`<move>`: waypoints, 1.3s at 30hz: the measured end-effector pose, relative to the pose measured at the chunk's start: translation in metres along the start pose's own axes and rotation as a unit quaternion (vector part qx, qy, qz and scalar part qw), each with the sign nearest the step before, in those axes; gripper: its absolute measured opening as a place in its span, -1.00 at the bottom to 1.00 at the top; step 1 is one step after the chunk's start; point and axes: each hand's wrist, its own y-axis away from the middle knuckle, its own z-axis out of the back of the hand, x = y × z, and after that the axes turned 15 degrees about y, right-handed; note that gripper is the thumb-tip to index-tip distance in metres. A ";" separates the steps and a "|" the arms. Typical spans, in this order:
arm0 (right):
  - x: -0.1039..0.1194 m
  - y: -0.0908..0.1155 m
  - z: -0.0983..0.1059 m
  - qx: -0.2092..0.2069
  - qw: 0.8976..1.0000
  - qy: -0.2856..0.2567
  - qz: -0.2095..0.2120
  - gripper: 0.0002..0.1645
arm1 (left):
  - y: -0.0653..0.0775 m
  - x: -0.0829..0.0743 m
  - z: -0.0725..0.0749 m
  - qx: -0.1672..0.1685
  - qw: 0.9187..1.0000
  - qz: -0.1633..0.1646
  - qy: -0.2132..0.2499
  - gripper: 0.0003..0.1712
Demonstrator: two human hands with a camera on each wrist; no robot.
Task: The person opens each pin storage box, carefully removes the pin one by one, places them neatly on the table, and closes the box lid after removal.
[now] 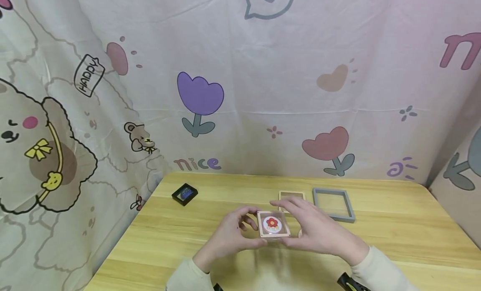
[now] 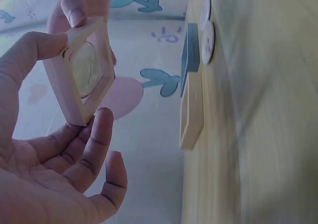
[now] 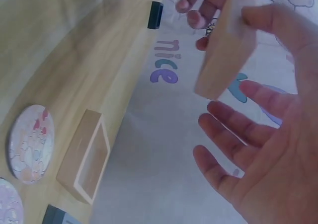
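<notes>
Above the table, both hands hold a small square light-wood frame with a clear middle. Inside it sits a round badge with a red flower on white. My left hand grips the frame's left side, thumb on the near edge and fingers at the far one. On the right side, my right hand holds it between thumb and fingers. The left wrist view shows the held frame tilted, with the badge's pale back visible. Its plain wooden edge faces the right wrist view.
Behind the hands lie another light-wood frame and a larger grey-blue frame. A black frame with something blue inside lies at the back left. Two round patterned discs lie on the table, mostly hidden by the right hand in the head view.
</notes>
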 end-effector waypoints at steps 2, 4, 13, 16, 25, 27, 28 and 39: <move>-0.001 0.002 0.000 0.006 1.000 -0.009 0.003 -0.06 | 0.000 -0.003 -0.003 0.007 1.000 -0.006 0.005 -0.21; -0.002 0.004 -0.001 0.008 1.000 -0.016 0.007 -0.04 | 0.000 -0.005 -0.005 0.013 1.000 -0.012 0.007 -0.21; -0.002 0.007 -0.003 0.009 0.999 -0.041 0.005 -0.13 | -0.001 -0.007 -0.011 0.023 0.999 -0.021 0.011 -0.21; -0.002 0.006 -0.004 0.011 0.999 -0.052 0.001 -0.19 | 0.000 -0.007 -0.010 0.023 0.999 -0.019 0.019 -0.20; -0.001 0.003 -0.006 -0.014 0.998 -0.060 -0.008 -0.27 | 0.000 -0.008 -0.009 0.024 0.999 -0.016 0.035 -0.11; -0.002 0.003 -0.007 -0.018 0.998 -0.058 -0.011 -0.28 | 0.000 -0.008 -0.011 0.022 0.999 -0.016 0.035 -0.09; -0.002 0.004 -0.007 -0.021 0.998 -0.058 -0.012 -0.28 | -0.001 -0.008 -0.011 0.020 0.999 -0.016 0.034 -0.09; -0.002 0.003 -0.011 -0.059 0.998 -0.038 0.003 -0.25 | -0.002 -0.004 -0.013 0.019 0.998 -0.036 0.039 -0.14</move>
